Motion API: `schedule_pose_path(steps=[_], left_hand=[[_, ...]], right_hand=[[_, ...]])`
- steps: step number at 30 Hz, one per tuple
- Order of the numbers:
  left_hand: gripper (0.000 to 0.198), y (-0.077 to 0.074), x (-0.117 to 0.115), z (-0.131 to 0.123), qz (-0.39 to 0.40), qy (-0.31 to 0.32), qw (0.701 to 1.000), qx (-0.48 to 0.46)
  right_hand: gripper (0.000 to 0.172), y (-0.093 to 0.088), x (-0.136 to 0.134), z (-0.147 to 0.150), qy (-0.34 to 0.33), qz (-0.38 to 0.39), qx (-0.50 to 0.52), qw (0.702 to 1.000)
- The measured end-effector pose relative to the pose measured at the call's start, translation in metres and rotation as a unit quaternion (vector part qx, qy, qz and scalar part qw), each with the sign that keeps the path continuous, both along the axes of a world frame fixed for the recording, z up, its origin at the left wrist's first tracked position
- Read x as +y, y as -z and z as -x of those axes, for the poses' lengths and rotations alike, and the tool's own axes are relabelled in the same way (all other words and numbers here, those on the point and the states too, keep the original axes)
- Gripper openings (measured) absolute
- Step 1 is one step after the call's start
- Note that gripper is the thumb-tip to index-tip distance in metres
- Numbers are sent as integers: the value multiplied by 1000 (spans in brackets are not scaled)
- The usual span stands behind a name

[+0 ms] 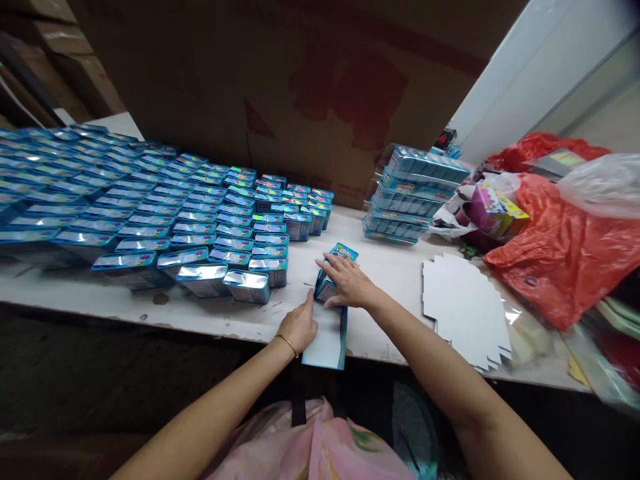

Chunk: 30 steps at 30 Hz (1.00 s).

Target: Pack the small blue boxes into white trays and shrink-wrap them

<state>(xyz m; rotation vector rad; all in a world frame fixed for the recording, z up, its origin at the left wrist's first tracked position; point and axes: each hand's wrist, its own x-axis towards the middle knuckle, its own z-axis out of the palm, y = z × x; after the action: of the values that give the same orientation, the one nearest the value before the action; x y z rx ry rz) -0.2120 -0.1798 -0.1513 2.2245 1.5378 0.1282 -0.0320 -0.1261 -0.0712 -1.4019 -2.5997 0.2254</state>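
A blue printed carton (331,337), partly folded, lies at the table's front edge with its white inside facing up. My right hand (349,283) presses down on its folded far end, fingers bent over the cardboard. At the carton's left edge my left hand (299,327), a thin gold bangle on its wrist, grips the side flap with fingers curled. The carton's blue top flap (342,253) sticks out beyond my right fingers.
Rows of finished blue boxes (150,213) cover the table's left half. A wrapped stack of blue boxes (415,193) stands at the back. White flat blanks (465,310) lie to the right, beside red plastic bags (565,247). A brown cardboard wall (300,80) stands behind.
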Motion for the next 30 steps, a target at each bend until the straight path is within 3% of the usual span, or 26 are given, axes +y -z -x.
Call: schedule_pose_path(steps=[3,6,11,15,21,26,30], left_hand=[[65,-2,2,3,-16,-5,999,-29],[70,-7,12,2,-84,-6,991,-106],[71,-6,39,-10,-121,34,971,-205],[55,6,46,-13,-104,27,971,-214],[53,13,38,-12,-109,19,975,-190],[51,20,28,-6,-125,11,975,-182],[50,22,24,-3,-117,10,975,-188]], right_hand=[[67,3,18,-22,79,-12,82,993],[58,13,44,-43,183,20,100,978],[56,28,73,-48,169,108,47,979],[42,19,83,-59,187,132,40,973],[40,10,96,-71,284,45,43,957],[46,10,81,-59,296,-31,44,954],[48,-22,22,-71,272,-148,231,922]])
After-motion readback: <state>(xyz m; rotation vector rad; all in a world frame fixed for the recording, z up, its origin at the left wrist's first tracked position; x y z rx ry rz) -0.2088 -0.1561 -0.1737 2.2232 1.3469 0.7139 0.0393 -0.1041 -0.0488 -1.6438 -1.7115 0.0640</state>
